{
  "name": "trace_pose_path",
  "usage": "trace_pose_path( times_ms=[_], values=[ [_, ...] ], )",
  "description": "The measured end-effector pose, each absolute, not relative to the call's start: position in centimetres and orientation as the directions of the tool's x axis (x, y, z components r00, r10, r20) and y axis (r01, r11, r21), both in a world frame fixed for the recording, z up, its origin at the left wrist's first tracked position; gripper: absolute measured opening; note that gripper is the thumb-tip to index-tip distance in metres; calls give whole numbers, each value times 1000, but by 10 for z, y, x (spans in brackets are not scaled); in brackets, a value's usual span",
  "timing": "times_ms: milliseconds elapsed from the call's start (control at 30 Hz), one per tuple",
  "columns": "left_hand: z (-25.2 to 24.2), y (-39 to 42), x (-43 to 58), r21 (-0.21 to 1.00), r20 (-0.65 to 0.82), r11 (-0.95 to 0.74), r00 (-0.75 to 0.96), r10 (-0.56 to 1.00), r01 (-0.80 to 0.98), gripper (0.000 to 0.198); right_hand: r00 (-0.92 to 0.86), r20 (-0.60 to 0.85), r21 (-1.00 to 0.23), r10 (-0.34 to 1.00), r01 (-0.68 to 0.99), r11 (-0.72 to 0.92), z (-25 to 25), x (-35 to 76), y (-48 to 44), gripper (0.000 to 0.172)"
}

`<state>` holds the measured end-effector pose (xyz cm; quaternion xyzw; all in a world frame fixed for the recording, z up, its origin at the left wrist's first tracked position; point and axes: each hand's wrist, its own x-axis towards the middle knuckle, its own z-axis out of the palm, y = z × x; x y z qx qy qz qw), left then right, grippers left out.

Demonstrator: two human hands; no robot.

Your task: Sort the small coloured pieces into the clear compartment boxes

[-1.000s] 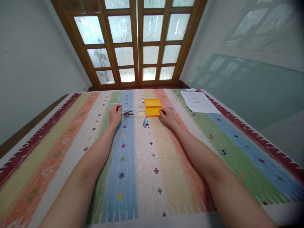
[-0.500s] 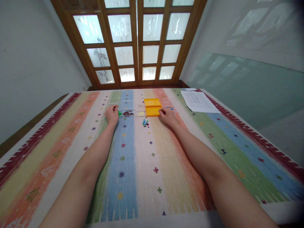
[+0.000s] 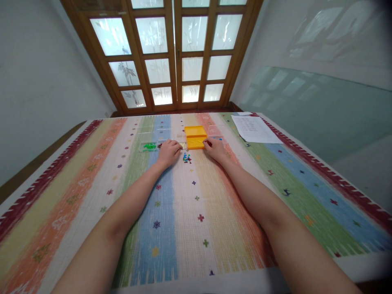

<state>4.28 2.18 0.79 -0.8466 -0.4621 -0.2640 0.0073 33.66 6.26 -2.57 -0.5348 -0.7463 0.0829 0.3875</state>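
Note:
My left hand [image 3: 168, 152] reaches across the striped tablecloth, fingers curled, and lies over the clear tray of dark red pieces, just left of a small pile of mixed coloured pieces [image 3: 187, 157]. My right hand [image 3: 215, 148] rests by the right front corner of the yellow tray [image 3: 196, 137], fingers pinched together; what they hold is too small to make out. A clear tray of green pieces [image 3: 149, 145] lies left of my left hand. A clear tray with blue pieces [image 3: 218, 139] sits beyond my right hand.
A printed sheet of paper [image 3: 253, 128] lies at the far right of the table [image 3: 92, 196]. Wooden doors with frosted panes [image 3: 171, 53] stand beyond the table's far edge. A glass panel leans on the right wall.
My left hand has moved right, from the green-piece tray to beside the mixed pile, uncovering the green pieces. My right hand has stayed by the yellow tray.

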Motion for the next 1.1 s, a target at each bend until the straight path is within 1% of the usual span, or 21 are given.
trace_pose_path(
  times_ms=[133, 233, 400, 533, 667, 933, 1100],
  values=[
    [9, 17, 63, 173, 374, -690, 601, 706, 703, 27, -135, 494, -536, 859, 731, 423, -23, 334, 60, 21],
    [9, 14, 67, 139, 322, -739, 675, 664, 660, 28, -145, 500, -531, 854, 727, 435, -22, 333, 58, 21],
    [9, 10, 71, 85, 299, -729, 681, 669, 679, 31, -140, 497, -535, 857, 727, 429, -24, 332, 59, 22],
    [7, 12, 72, 65, 289, -719, 677, 677, 692, 30, -141, 498, -529, 856, 733, 428, -26, 333, 61, 22],
    [4, 15, 68, 90, 306, -699, 648, 697, 709, 28, -141, 504, -524, 852, 734, 432, -26, 333, 61, 22],
    [3, 16, 68, 181, 319, -623, 554, 769, 761, 20, -139, 490, -532, 860, 735, 422, -24, 332, 58, 22],
    [1, 16, 68, 257, 308, -607, 531, 789, 752, 17, -140, 484, -532, 864, 737, 417, -23, 332, 58, 22]
  ],
)
